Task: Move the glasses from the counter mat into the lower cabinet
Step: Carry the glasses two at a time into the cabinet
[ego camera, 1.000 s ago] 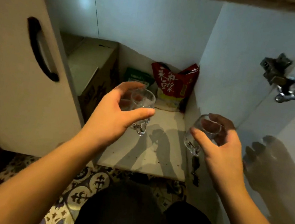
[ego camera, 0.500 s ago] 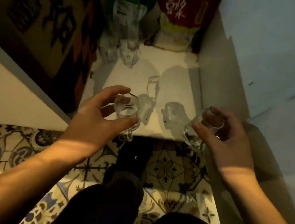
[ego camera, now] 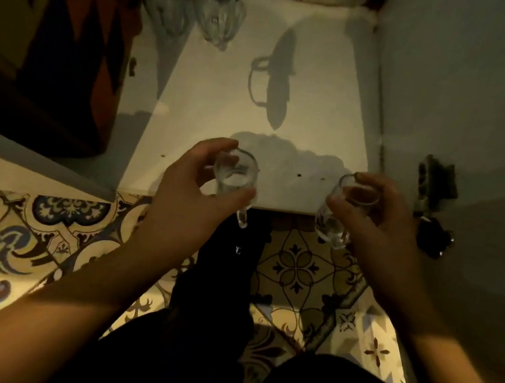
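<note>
My left hand (ego camera: 191, 196) grips a small clear glass with a handle (ego camera: 236, 180) from above, fingers and thumb round its rim. It hangs over the front edge of the lower cabinet's white floor (ego camera: 224, 98). In my right hand (ego camera: 377, 225) is a second clear glass (ego camera: 335, 220), held by the rim and tilted, just in front of the cabinet's front edge over the tiled floor. Two clear glasses (ego camera: 198, 3) stand deep inside the cabinet at the back left.
A brown cardboard box (ego camera: 56, 40) fills the cabinet's left side. The white right wall (ego camera: 448, 88) carries a dark metal hinge (ego camera: 434, 188). Patterned floor tiles (ego camera: 16, 242) lie below, and my dark-clothed legs (ego camera: 208, 361) are at the bottom.
The view has tipped downward and closer to the cabinet floor. Both hands, each still holding a glass, have come lower to the cabinet's front edge; the bags at the back have left the view.
</note>
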Demonstrator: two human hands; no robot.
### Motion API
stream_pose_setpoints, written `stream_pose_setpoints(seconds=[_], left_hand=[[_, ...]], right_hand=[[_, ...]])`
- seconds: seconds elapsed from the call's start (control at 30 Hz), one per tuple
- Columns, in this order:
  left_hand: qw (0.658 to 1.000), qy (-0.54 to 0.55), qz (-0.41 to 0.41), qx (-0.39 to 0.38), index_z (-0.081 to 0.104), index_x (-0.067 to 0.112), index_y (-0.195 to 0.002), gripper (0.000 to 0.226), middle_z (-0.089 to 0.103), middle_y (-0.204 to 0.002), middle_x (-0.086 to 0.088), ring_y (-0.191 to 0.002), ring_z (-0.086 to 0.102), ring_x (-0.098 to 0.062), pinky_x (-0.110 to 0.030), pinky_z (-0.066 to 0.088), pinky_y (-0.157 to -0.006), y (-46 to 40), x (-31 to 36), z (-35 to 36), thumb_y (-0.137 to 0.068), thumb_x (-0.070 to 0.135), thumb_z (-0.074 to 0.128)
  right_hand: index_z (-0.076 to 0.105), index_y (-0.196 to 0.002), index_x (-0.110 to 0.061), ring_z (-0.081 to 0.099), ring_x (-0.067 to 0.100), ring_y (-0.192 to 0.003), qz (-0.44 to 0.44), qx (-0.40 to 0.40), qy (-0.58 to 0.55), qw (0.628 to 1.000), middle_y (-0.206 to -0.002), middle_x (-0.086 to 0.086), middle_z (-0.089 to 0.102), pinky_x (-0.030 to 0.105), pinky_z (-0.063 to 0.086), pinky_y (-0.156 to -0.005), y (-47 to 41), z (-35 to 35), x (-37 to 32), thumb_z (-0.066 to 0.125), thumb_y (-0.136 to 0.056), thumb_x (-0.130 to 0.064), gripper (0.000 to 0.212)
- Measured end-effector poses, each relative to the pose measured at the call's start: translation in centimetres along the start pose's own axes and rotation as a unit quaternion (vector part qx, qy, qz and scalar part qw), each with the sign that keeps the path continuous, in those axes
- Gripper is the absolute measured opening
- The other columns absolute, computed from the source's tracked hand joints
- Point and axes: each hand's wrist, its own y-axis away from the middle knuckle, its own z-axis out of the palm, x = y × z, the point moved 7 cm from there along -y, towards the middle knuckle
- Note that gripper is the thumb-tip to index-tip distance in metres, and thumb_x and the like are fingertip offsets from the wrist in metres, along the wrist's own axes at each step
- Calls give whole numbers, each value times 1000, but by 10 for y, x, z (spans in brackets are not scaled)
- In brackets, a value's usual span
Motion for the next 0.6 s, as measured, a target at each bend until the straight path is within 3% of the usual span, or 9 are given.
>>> stream_pose_setpoints(seconds=[0.1, 0.17, 0.23, 0.3, 0.37, 0.47, 0.6], left_hand=[[1000, 6, 3, -2, 62, 33, -127, 54, 69, -124, 12, -113, 67, -2, -28, 57, -98, -21, -7, 12, -82, 16, 86], [1000, -6, 18, 3, 61, 25, -130, 56, 67, -124, 9, -115, 65, -2, -22, 54, -99, -36, -8, 20, -81, 15, 86], [999, -26, 41, 16, 60, 17, -131, 56, 65, -124, 8, -115, 62, 1, -11, 50, -93, -56, -7, 28, -80, 11, 85], [998, -33, 51, 31, 59, 13, -134, 58, 64, -127, 5, -117, 60, 1, -10, 50, -90, -76, -8, 36, -81, 8, 82], [997, -37, 53, 47, 57, 12, -139, 61, 63, -133, 2, -123, 59, -3, -19, 54, -94, -98, -12, 41, -84, 9, 80], [995, -45, 58, 67, 53, 10, -145, 64, 59, -139, 1, -129, 55, -6, -28, 56, -99, -127, -11, 47, -86, 11, 77], [994, -50, 60, 74, 51, 9, -147, 67, 56, -140, 5, -133, 54, -7, -41, 54, -103, -165, -11, 56, -85, 11, 75]], right_hand=[[57, -120, -38, 61, -2, -108, -18, 10, 25, 999, -117, -18, 62, 29, 57, -81, -16, 3, 7, 77, -84, -37, 41], [57, -118, -37, 59, -12, -103, -40, 34, 38, 998, -114, -20, 63, 14, 52, -75, -30, 7, 9, 77, -86, -34, 38], [55, -122, -31, 59, -10, -103, -66, 74, 24, 995, -116, -17, 61, 7, 49, -77, -49, 13, 7, 74, -89, -30, 38], [52, -128, -17, 59, 4, -110, -106, 124, 14, 987, -121, -6, 60, 11, 48, -88, -70, 21, 2, 70, -91, -26, 42], [48, -134, -3, 57, 15, -119, -137, 152, 14, 979, -128, 6, 58, 25, 48, -99, -97, 32, -1, 69, -93, -24, 51], [42, -138, 5, 53, 19, -128, -159, 154, 10, 975, -133, 9, 53, 44, 47, -106, -135, 50, -5, 68, -95, -20, 56], [40, -137, 11, 52, 19, -128, -183, 166, 7, 969, -131, 10, 52, 28, 44, -107, -170, 58, -12, 67, -95, -13, 55]])
